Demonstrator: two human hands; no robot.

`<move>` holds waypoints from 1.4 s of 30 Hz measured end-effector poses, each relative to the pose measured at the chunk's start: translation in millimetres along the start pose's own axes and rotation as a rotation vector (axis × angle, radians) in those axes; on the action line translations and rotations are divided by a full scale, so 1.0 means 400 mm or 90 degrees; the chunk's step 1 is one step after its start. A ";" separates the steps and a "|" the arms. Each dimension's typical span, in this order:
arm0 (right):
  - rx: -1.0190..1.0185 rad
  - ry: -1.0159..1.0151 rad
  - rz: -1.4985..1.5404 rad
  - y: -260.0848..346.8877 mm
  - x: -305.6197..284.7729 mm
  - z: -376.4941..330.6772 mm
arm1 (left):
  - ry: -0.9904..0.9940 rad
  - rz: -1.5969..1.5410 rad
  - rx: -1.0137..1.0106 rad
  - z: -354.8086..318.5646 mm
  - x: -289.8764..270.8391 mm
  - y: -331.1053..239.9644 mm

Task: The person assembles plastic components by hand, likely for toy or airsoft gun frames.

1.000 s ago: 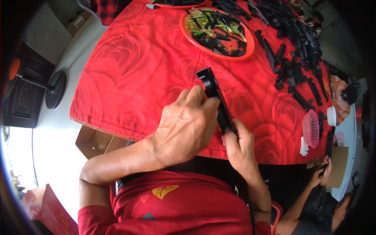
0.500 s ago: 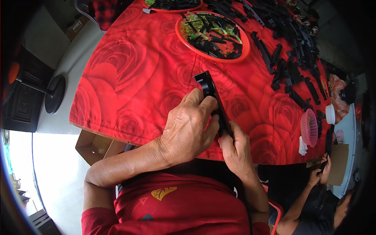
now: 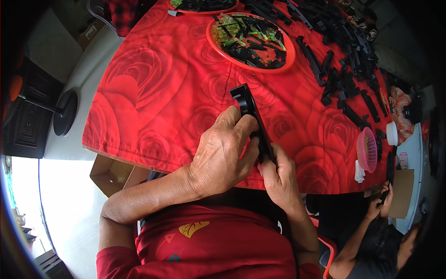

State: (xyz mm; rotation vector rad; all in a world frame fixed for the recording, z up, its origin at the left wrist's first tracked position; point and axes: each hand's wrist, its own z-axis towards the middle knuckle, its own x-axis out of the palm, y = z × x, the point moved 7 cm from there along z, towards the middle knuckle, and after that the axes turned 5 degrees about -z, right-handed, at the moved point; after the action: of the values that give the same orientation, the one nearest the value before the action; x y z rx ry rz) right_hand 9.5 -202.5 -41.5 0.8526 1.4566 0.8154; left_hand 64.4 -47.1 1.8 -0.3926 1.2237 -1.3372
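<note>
A long black plastic part (image 3: 245, 100) with a curved, hollow far end is held between both hands, tilted away from me above the near side of the table. My left hand (image 3: 223, 153) is closed round its middle, fingers bent and thumb pressed against it. Around its near end my right hand (image 3: 280, 176) is closed, with the thumb lying along the side. My fingers hide much of the part's middle and lower length. Beyond it stands a red round tray (image 3: 291, 58) holding black strips and yellow-green clear pieces.
A red rose-patterned cloth (image 3: 139, 107) covers the table. Many black plastic parts (image 3: 353, 60) lie heaped along the right, near a pink basket (image 3: 367, 151) and a white bowl (image 3: 392, 134). A co-worker's hands (image 3: 382, 204) hold a black piece at lower right. An open cardboard box (image 3: 111, 174) sits below the left edge.
</note>
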 end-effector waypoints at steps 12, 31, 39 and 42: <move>0.005 0.010 0.017 -0.018 0.006 -0.007 | -0.018 0.017 0.012 -0.010 -0.008 -0.012; -0.100 0.288 -0.189 0.109 -0.044 0.017 | 0.592 0.208 -0.032 0.031 0.011 -0.034; -0.067 0.361 -0.162 0.098 -0.051 0.034 | 0.568 0.010 -0.062 0.002 0.037 -0.012; -0.066 0.396 -0.178 0.095 -0.050 0.025 | 0.549 -0.009 -0.076 -0.013 0.037 -0.025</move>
State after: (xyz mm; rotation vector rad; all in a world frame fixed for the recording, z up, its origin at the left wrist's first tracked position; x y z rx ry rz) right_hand 21.9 -201.4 0.8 0.3041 2.0001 0.9769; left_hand 51.8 -60.9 1.3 0.1302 2.0108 -1.4987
